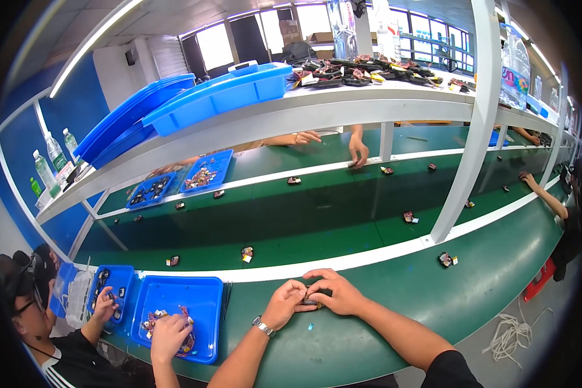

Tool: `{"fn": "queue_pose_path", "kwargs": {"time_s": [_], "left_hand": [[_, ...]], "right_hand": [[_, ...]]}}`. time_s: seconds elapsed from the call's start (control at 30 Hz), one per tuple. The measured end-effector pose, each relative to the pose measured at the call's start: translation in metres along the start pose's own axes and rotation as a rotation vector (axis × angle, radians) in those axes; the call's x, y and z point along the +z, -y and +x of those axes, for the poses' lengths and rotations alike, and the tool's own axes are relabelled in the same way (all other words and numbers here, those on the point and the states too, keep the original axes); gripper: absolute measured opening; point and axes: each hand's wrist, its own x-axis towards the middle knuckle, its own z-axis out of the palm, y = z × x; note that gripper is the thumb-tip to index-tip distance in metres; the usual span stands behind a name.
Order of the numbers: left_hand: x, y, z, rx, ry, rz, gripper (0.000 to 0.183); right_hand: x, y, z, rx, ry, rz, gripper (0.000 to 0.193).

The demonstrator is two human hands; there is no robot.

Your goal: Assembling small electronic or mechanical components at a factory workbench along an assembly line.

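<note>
Both my hands meet over the green bench, a little right of the picture's middle. A small dark part (312,299), mostly covered by fingers, is pinched between them; its exact kind does not show. My left hand (286,304), with a metal wristwatch (262,325) on the wrist, grips its left side. From the right, my right hand (337,293) holds it with thumb and fingertips. A small bright blue piece (311,326) lies on the bench just below them. To the right sits a small dark module with wires and a white tag (446,260).
At left, a co-worker's hand (171,334) reaches into a blue tray (204,288) of wired parts. Beside it stands a smaller blue tray (128,275). Small wired modules (247,254) dot the green surface beyond the white rail. A white post (462,187) and loaded shelf (368,111) rise ahead.
</note>
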Motion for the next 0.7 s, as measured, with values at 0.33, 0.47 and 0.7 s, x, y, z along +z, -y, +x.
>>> {"fn": "queue_pose_path", "kwargs": {"time_s": [0.33, 0.47, 0.7], "left_hand": [[-0.003, 0.001, -0.001, -0.023, 0.05, -0.057, 0.007], [-0.007, -0.005, 0.001, -0.079, 0.126, -0.139, 0.006], [-0.003, 0.003, 0.002, -0.027, 0.047, -0.037, 0.006]], "right_hand": [[-0.002, -0.002, -0.003, 0.072, 0.04, 0.052, 0.016], [-0.003, -0.008, -0.001, 0.047, 0.067, 0.133, 0.016], [-0.002, -0.008, 0.0, 0.045, 0.073, 0.147, 0.015]]}}
